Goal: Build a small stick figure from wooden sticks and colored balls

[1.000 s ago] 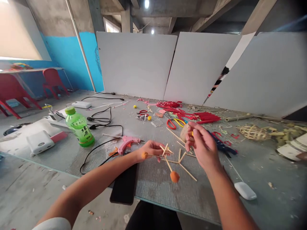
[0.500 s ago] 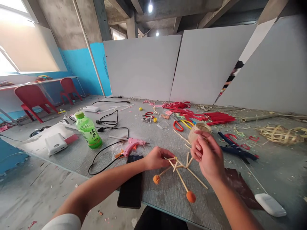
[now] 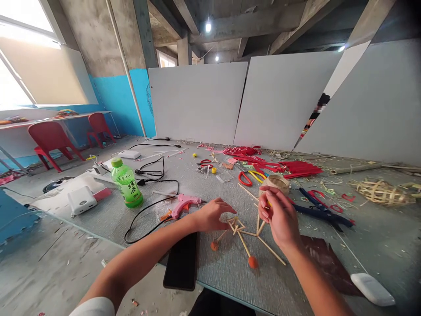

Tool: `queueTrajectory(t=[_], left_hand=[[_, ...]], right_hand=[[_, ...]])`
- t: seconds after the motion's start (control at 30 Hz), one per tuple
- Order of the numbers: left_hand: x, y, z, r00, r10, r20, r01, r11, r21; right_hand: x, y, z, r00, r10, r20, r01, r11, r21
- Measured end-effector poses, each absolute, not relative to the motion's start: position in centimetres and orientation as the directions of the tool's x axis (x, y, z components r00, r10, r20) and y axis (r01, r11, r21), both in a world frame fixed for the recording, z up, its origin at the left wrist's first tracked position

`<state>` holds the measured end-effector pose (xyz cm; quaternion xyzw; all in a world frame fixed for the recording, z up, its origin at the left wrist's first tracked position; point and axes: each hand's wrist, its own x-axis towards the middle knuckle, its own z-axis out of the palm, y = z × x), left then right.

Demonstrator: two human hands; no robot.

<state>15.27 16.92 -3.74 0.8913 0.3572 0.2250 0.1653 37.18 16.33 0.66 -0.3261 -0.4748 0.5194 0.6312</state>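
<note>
A frame of thin wooden sticks (image 3: 243, 242) stands low over the table, with an orange ball (image 3: 253, 262) on one stick end and a second orange ball (image 3: 214, 245) on another. My left hand (image 3: 213, 215) is at its left end, fingers curved and apart, with a gap between thumb and forefinger. My right hand (image 3: 278, 215) is above the right-hand sticks, fingertips pinched together. A small yellow spot shows at those fingertips; what it is I cannot make out. Behind that hand is a round beige jar (image 3: 278, 182), partly covered.
Left of my hands lie a pink glue gun (image 3: 187, 204), a black phone (image 3: 180, 265) and a green tea bottle (image 3: 127, 184). Dark blue pliers (image 3: 324, 208), brown sheet (image 3: 329, 263) and a white case (image 3: 372, 289) lie right. Red strips (image 3: 299, 169) are farther back.
My left fingers have opened from their hold on the stick frame. The frame's ball end has tipped and shifted slightly left. My right hand stays pinched, and the view has tilted up a little.
</note>
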Motion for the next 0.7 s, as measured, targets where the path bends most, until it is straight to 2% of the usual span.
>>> queueTrajectory(t=[0.1, 0.2, 0.27, 0.5, 0.63, 0.7], left_hand=[[12.9, 16.4, -1.1, 0.718, 0.689, 0.1, 0.647, -0.714, 0.268], [10.6, 16.3, 0.8, 0.502, 0.863, -0.053, 0.865, -0.503, 0.009], [9.3, 16.8, 1.3, 0.389, 0.916, -0.1, 0.914, -0.397, -0.082], [5.6, 21.0, 0.8, 0.201, 0.949, -0.243, 0.943, -0.255, -0.216], [3.7, 25.9, 2.4, 0.141, 0.926, -0.351, 0.945, -0.232, -0.232], [3.3, 29.5, 3.6, 0.125, 0.934, -0.336, 0.948, -0.212, -0.236]], right_hand=[[37.3, 16.6, 0.6, 0.014, 0.966, 0.26, -0.343, 0.249, -0.906], [37.3, 16.8, 0.5, 0.014, 0.966, 0.256, -0.346, 0.245, -0.906], [37.2, 16.9, 0.4, 0.003, 0.965, 0.262, -0.35, 0.246, -0.904], [37.2, 17.1, 0.4, 0.018, 0.96, 0.279, -0.345, 0.268, -0.9], [37.4, 17.0, 0.7, 0.043, 0.962, 0.27, -0.354, 0.268, -0.896], [37.2, 16.7, 0.8, 0.117, 0.951, 0.285, -0.365, 0.308, -0.878]])
